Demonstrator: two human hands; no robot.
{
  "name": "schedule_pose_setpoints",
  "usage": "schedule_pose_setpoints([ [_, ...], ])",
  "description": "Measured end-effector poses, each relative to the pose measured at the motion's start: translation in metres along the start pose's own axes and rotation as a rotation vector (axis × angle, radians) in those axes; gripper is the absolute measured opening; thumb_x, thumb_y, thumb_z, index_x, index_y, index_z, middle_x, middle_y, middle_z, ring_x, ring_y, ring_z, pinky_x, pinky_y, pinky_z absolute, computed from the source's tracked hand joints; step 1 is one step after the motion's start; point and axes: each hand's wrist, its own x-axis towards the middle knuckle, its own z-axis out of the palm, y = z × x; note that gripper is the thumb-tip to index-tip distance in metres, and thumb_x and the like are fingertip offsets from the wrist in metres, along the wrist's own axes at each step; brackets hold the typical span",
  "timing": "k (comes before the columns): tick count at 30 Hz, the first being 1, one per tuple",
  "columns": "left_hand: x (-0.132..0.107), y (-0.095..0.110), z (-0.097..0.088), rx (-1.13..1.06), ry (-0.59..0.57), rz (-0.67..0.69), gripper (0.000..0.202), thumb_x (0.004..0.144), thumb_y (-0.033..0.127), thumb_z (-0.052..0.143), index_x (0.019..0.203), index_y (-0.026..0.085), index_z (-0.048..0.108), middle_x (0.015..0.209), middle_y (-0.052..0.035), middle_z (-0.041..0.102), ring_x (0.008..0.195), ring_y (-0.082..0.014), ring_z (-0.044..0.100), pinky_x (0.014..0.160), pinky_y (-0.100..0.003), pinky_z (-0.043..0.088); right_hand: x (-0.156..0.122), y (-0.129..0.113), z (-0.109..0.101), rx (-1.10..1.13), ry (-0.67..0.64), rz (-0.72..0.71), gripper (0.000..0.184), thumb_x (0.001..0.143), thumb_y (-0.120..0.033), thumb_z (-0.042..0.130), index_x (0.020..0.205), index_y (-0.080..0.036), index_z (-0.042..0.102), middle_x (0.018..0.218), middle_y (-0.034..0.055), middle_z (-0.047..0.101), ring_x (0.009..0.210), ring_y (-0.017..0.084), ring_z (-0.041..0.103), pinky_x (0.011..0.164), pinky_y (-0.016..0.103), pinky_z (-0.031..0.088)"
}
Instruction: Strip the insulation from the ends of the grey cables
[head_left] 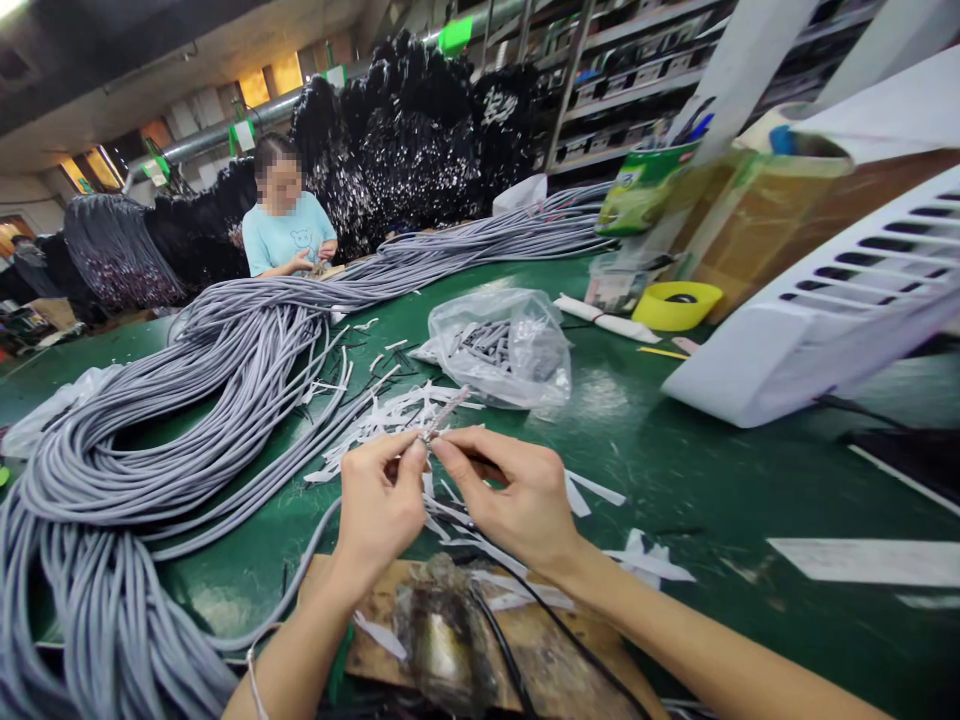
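Observation:
My left hand [382, 500] is closed in a pinch around a grey cable [319, 540], which runs up to it from the lower left. My right hand [517, 490] is closed too, its thumb and forefinger pinching at the same spot, fingertips touching the left ones. A pale, pinkish stripped end [450, 405] of the cable sticks up past the fingertips. White paper-like strips [405, 410] lie scattered behind and below the hands. Beneath my wrists is a wooden board [382, 625] bearing a dark, worn metal device [442, 640] with black leads.
Bundled grey cables [210, 370] fill the left of the green table [630, 470]. A clear plastic bag [510, 350] of small grey parts lies ahead. At right stand a white slotted casing [817, 310], a yellow tape roll [677, 304] and a green pouch [641, 190]. Another person [289, 225] works across the table.

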Motion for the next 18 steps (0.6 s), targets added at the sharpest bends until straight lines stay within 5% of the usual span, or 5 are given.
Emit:
schedule_pose_setpoints([
  [3,0.0,0.0,-0.001,0.059,0.045,0.019,0.024,0.082,0.019,0.046,0.084,0.012,0.069,0.061,-0.0031,0.057,0.053,-0.0111,0.046,0.048,-0.022,0.035,0.001,0.0,-0.002,-0.137,0.033,-0.155,0.016,0.082,-0.019,0.051,0.07,-0.015,0.061,0.058,0.0012,0.063,0.046,0.009,0.052,0.046,0.02,0.038],
  [8,-0.003,0.003,-0.005,0.307,0.215,0.195,0.025,0.083,0.018,0.046,0.085,0.009,0.069,0.061,-0.0042,0.058,0.053,-0.0113,0.047,0.051,-0.023,0.036,0.007,0.001,-0.009,-0.204,0.025,-0.15,0.022,0.082,-0.021,0.051,0.062,-0.016,0.058,0.052,-0.0002,0.06,0.043,0.009,0.051,0.046,0.021,0.038],
  [18,-0.008,0.005,-0.002,0.375,0.187,0.304,0.021,0.083,0.014,0.047,0.087,0.009,0.067,0.066,-0.0053,0.061,0.054,-0.011,0.051,0.051,-0.022,0.038,0.005,0.001,-0.008,-0.14,-0.004,-0.121,0.021,0.083,-0.022,0.051,0.065,-0.016,0.06,0.056,0.0008,0.062,0.047,0.01,0.053,0.048,0.02,0.039],
])
